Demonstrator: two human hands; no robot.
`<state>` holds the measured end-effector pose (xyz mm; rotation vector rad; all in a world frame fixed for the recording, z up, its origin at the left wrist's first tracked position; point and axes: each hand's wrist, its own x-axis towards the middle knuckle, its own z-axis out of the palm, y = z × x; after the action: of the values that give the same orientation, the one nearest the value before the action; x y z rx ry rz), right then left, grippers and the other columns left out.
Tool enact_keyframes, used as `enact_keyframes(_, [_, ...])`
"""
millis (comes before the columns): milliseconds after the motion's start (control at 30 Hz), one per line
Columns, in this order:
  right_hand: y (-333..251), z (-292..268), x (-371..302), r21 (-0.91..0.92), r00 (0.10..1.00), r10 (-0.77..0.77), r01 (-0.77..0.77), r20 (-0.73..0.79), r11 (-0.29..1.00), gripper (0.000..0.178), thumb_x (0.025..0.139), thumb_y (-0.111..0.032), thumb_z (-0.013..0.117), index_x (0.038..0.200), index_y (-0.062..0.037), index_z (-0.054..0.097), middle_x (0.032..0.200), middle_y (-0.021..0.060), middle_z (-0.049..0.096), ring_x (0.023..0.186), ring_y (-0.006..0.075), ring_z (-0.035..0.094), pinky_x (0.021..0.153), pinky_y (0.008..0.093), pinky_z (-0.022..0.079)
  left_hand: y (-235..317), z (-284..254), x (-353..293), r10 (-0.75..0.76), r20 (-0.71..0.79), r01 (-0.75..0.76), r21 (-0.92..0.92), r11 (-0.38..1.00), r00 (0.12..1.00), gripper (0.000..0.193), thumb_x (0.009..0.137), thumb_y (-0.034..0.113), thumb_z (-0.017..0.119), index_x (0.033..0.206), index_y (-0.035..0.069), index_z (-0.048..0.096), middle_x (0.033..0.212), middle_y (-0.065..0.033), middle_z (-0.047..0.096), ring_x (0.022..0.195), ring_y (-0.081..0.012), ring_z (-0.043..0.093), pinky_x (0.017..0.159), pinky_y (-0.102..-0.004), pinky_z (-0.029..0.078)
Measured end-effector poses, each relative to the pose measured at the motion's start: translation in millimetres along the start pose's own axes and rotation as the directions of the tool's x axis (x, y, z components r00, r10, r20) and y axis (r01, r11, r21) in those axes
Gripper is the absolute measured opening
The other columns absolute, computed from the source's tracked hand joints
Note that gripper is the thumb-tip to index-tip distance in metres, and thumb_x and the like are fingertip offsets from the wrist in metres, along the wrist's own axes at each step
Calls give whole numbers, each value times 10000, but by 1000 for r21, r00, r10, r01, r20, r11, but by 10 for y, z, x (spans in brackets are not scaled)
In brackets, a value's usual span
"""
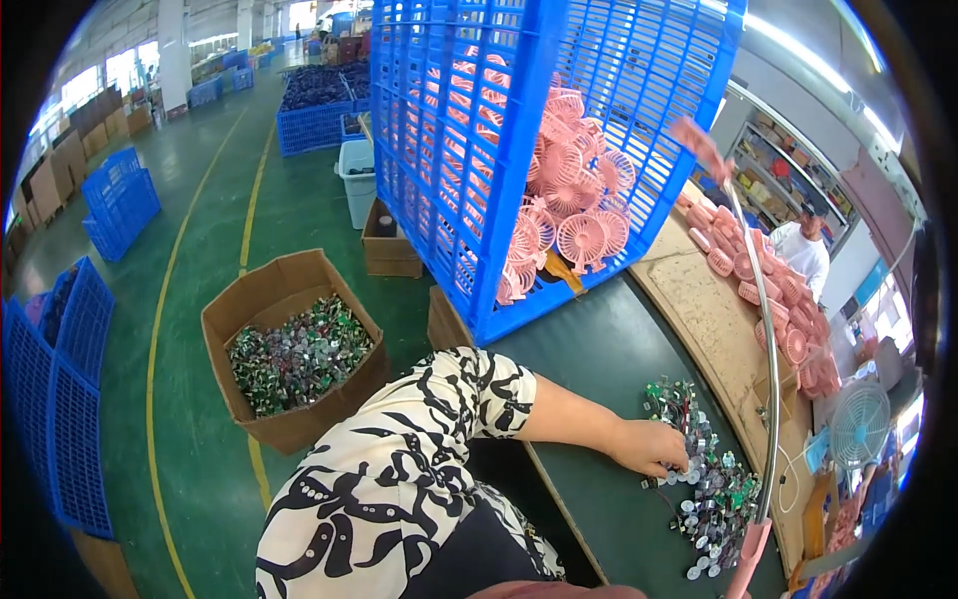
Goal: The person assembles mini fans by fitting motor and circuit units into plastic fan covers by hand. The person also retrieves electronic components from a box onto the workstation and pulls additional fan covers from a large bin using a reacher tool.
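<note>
My left hand reaches over the dark green table top, with its fingers bent down and closed at the near edge of a pile of small parts. What the fingertips hold is too small to make out. The pile holds small green circuit boards, thin wires and pale round pieces. My right hand is not in view.
A blue crate of pink fan housings stands tilted beyond my arm. A cardboard box of circuit boards stands left. A metal rod rises right of the parts. Across the table, a person is near piled pink parts.
</note>
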<state>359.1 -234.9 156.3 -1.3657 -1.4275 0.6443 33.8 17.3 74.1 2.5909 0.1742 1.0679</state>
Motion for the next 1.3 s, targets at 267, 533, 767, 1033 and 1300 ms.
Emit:
enact_keyframes(267, [-610, 1649, 912, -40, 877, 193, -195, 440, 980, 322, 749, -62, 624, 1062, -23, 561, 718, -1, 506, 439, 75, 439, 349, 228, 353, -57, -181, -37, -113, -20, 112, -38, 993, 993, 229, 820, 144, 647, 1029, 49, 653, 975, -158, 650, 941, -372, 612, 832, -457, 504])
enact_keyframes(533, [-1154, 2771, 1897, -90, 851, -183, 259, 492, 962, 345, 782, -81, 632, 1111, 2, 569, 817, 63, 580, 649, 153, 562, 577, 301, 446, -206, -149, -28, 5, -254, -10, -18, 1000, 967, 191, 785, 101, 637, 962, 47, 680, 923, -159, 674, 886, -365, 644, 798, -448, 522])
enact_keyframes(767, [-1370, 3628, 2407, -265, 766, -555, 637, 324, 724, 528, 796, -49, 600, 1315, -12, 510, 1059, 257, 640, 977, 427, 628, 866, 475, 484, -156, -159, -36, -107, -21, 105, -88, 991, 994, 161, 777, 81, 646, 919, 4, 659, 943, -167, 651, 920, -350, 619, 801, -445, 502])
enact_keyframes(1033, [-972, 3312, 2234, -465, 693, -474, 719, 543, 517, 698, 809, 16, 583, 1469, -94, 386, 1042, 243, 642, 941, 434, 633, 804, 497, 511, -73, 8, -64, -38, -64, 31, -114, 993, 997, 181, 769, 120, 635, 918, 57, 716, 845, -135, 680, 852, -325, 645, 779, -446, 515])
enact_keyframes(1300, [-1126, 2656, 1912, -682, 742, -431, 658, 514, 320, 738, 823, 15, 585, 1504, -145, 351, 978, 232, 643, 826, 406, 658, 713, 486, 530, -43, -81, -31, -126, -21, 123, -117, 986, 992, 150, 759, 79, 655, 902, 55, 697, 831, -125, 684, 817, -330, 649, 735, -440, 517])
